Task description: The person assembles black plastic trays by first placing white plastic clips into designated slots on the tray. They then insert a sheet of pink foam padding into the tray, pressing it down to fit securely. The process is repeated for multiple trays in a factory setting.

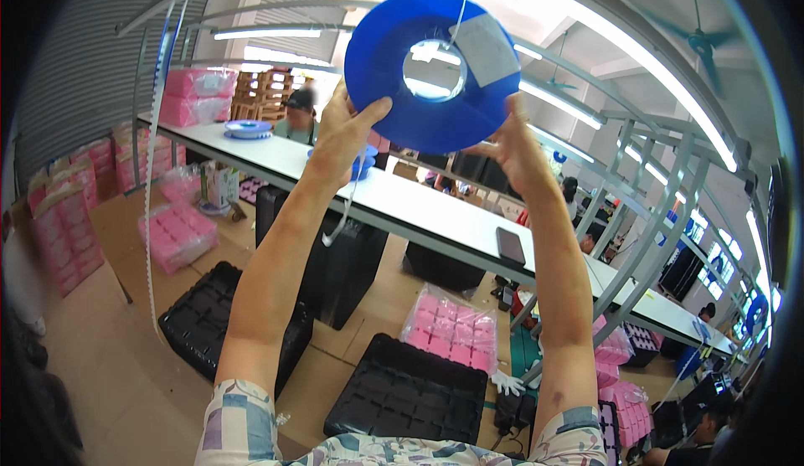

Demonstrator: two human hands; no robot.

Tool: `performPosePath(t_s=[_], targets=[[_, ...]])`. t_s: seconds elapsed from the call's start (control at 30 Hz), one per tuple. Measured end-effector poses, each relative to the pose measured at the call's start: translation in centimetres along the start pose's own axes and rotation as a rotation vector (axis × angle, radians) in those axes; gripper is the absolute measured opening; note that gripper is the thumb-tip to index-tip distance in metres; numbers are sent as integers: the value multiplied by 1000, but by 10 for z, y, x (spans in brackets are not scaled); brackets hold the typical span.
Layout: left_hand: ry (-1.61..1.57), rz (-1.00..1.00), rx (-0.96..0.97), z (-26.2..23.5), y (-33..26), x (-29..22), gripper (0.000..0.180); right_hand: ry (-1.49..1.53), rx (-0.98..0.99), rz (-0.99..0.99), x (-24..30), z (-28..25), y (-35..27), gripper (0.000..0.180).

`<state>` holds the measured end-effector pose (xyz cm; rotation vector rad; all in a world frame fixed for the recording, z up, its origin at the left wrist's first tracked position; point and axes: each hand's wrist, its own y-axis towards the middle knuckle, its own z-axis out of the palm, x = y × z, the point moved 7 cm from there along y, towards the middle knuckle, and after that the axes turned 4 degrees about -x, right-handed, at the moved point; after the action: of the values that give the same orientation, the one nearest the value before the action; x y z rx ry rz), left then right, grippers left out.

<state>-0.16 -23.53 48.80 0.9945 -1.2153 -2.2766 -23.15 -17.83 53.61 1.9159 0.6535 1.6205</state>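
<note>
A large flat blue reel (377, 56) with a round centre hole is raised high in front of me. A whitish label (484, 51) sits on its upper right face, and a thin white strip crosses its upper part. My left hand (347, 127) grips the lower left rim, thumb on the face and fingers partly hidden behind. At the lower right rim, my right hand (512, 144) holds the edge, its fingertips slightly blurred. Below my left hand, more blue reels (365, 164) lie on the white table (435, 196), and a white strip (342, 223) dangles over its edge.
A dark phone (509, 247) lies on the table, and another reel (248, 129) farther left. Metal rails (636, 206) rise at the right. Black trays (410, 391) and pink wrapped packs (452, 328) are on the floor. A person (298, 116) is across the table.
</note>
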Motion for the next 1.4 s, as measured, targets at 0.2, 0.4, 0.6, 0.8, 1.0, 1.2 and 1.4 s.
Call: performPosePath(t_s=[0.2,0.4,0.6,0.8,1.0,1.2,1.4], targets=[[180,-45,188,-15,27,-16,44,-308,-9,-265,82,-9,56,72],[339,-99,379,-14,62,-47,77,-352,-6,-87,77,1,49,39],[259,43,219,-19,61,-60,84,-330,93,-62,65,18,44,39],[346,48,-48,-48,36,-29,76,-329,21,-151,58,49,38,46],[191,84,-32,-54,32,-16,55,-224,124,-43,51,53,39,45],[-32,66,-29,-48,38,-5,50,-335,162,-111,94,38,62,84],[105,84,146,-39,72,-20,52,-409,-105,-244,114,42,107,58]])
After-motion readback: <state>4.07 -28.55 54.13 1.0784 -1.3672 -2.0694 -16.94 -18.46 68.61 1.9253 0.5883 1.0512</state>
